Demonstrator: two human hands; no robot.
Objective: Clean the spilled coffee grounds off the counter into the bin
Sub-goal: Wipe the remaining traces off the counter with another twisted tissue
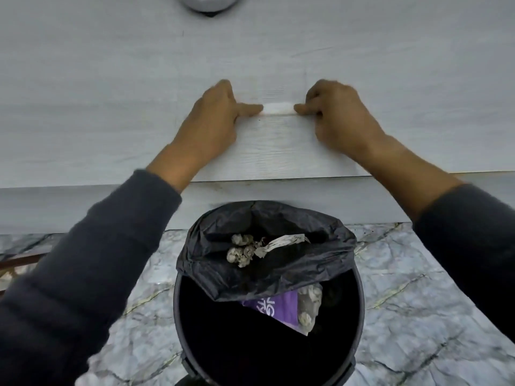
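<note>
A small folded white tissue (278, 108) lies on the pale grey wood-grain counter (111, 93). My left hand (216, 121) holds its left end and my right hand (338, 115) holds its right end, both pressing it down on the surface. Only a tiny dark speck (259, 118) shows on the counter near the tissue; I see no pile of coffee grounds. Below the counter's front edge stands a black round bin (267, 316) with a black liner bag (320, 246). Crumpled tissues (245, 250) and a purple wrapper (281, 305) lie inside it.
A shiny grey rounded object (209, 2) sits at the far edge of the counter, cut off by the frame. The floor (418, 302) under the bin is grey marble-patterned tile. A brown strip (16, 261) shows at the left, low by the floor.
</note>
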